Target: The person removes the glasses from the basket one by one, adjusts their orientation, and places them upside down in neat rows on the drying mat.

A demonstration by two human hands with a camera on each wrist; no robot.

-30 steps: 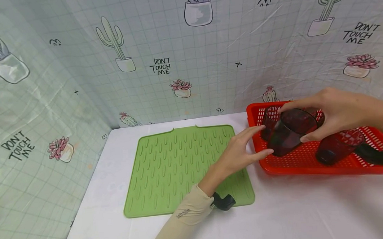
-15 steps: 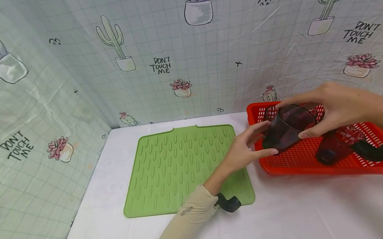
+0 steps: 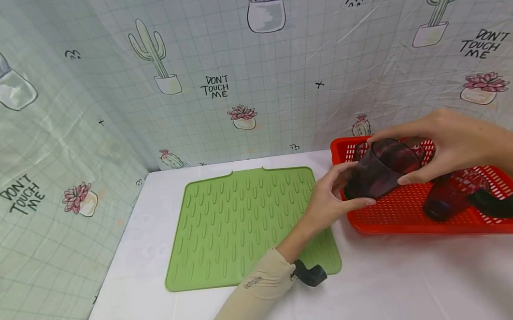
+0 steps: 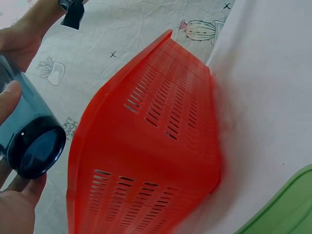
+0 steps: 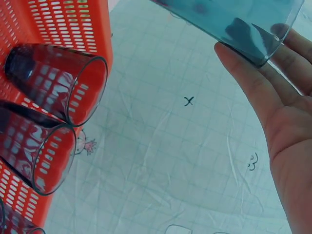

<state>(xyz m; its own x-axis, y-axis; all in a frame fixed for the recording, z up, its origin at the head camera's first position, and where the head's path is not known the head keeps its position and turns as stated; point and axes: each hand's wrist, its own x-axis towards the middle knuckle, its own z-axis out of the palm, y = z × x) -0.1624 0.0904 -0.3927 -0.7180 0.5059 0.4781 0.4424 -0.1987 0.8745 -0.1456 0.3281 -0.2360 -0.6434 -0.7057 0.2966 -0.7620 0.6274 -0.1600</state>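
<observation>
A dark, see-through drinking glass [image 3: 372, 175] is tilted above the left end of the red basket [image 3: 395, 226], its mouth toward the upper right. My right hand [image 3: 449, 142] grips it near the rim between thumb and fingers. At the base, my left hand [image 3: 324, 200] holds it with the thumb below and fingers on the far side. The left wrist view shows the thick base of the glass [image 4: 36, 146] beside the basket's outer wall. In the right wrist view, my right fingers [image 5: 251, 83] lie against the glass near its rim.
More tinted glasses lie on their sides in the basket, among them a front glass [image 3: 443, 201] and two side by side, one upper glass [image 5: 56, 78] and one lower glass [image 5: 41, 151]. A green ridged mat [image 3: 238, 228] lies left on the white table [image 3: 398, 283], under the left forearm.
The glass has moved slightly left and up and tilts further over. My left hand has come in from the left and now holds the base; my right hand keeps its grip near the rim.
</observation>
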